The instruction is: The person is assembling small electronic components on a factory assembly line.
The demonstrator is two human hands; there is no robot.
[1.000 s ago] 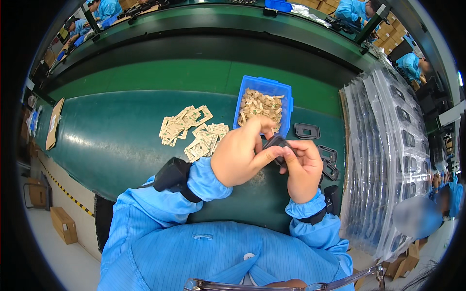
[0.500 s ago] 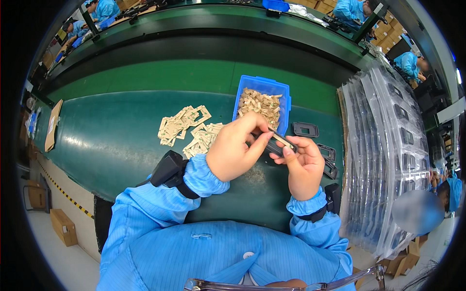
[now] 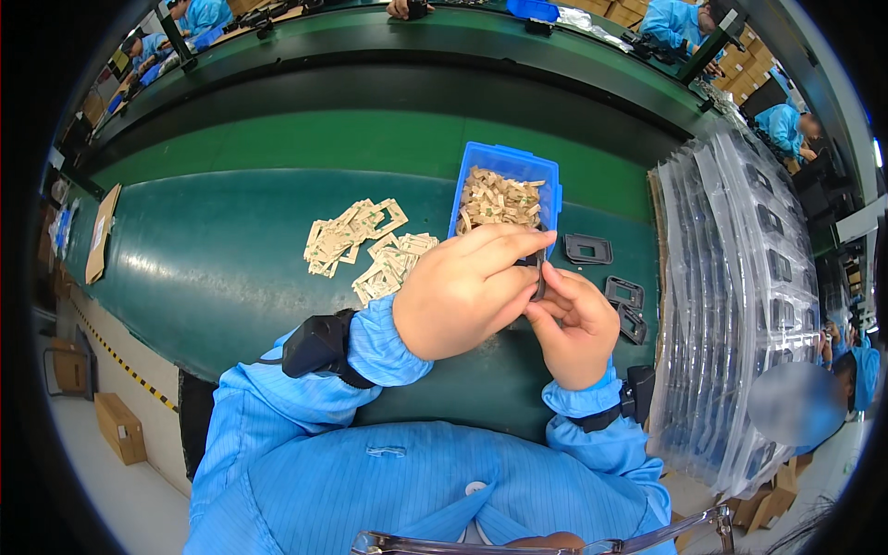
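Both hands hold a small black plastic frame (image 3: 540, 263) on edge, just in front of a blue bin (image 3: 555, 199). My left hand (image 3: 472, 291) lies over its left side with fingers stretched along it, hiding much of the piece. My right hand (image 3: 578, 328) grips the right side and lower end between thumb and fingers. Beige adhesive strips (image 3: 499, 196) fill the bin. To the left of my left hand lie two loose piles of beige rectangular adhesive frames, a farther pile (image 3: 347, 236) and a nearer pile (image 3: 393, 264).
Several similar black frames, one a flat frame (image 3: 588, 249), rest right of my hands. Stacked clear plastic trays (image 3: 731, 305) rise along the table's right side. A cardboard piece (image 3: 102, 236) stands at the left edge. Co-workers in blue sit beyond the dark ledge (image 3: 416, 88).
The black frame has turned from lying tilted with a beige strip showing to standing on edge. My left fingers have gone from a pinch at the strip to lying stretched over the frame.
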